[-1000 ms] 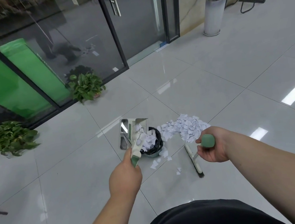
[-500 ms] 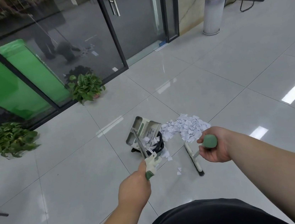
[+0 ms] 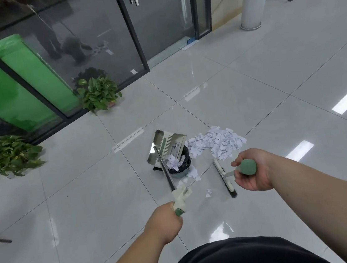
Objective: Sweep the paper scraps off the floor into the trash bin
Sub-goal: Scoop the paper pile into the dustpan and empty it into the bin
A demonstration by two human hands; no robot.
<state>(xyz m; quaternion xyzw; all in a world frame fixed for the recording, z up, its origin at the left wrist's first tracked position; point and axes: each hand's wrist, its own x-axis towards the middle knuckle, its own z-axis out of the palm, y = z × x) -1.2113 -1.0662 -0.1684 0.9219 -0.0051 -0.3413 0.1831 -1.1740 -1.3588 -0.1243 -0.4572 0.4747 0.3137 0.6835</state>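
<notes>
The paper scraps (image 3: pixel 217 143) lie mostly in one white heap on the grey tiled floor (image 3: pixel 87 185), just right of the trash bin (image 3: pixel 180 169) and a little farther off; more scraps sit inside the bin's black liner, and a few loose ones are scattered on the tiles at its near right side. A metal dustpan (image 3: pixel 165 145) is tipped over the bin's far left rim, its mouth toward the liner; its long dark handle runs back toward the person. The left hand (image 3: pixel 164 224) grips the green end of that handle, fingers curled round it. The right hand (image 3: pixel 251 169) holds the green top of the broom (image 3: pixel 224 175) - fingers and thumb wrapped about it - while the broom's head rests on the floor right of the bin, on the near side of the heap. Farther left, a leafy plant (image 3: pixel 100 94) stands against the glass wall (image 3: pixel 90 32); a tall white planter (image 3: pixel 251 1) stands far right.
</notes>
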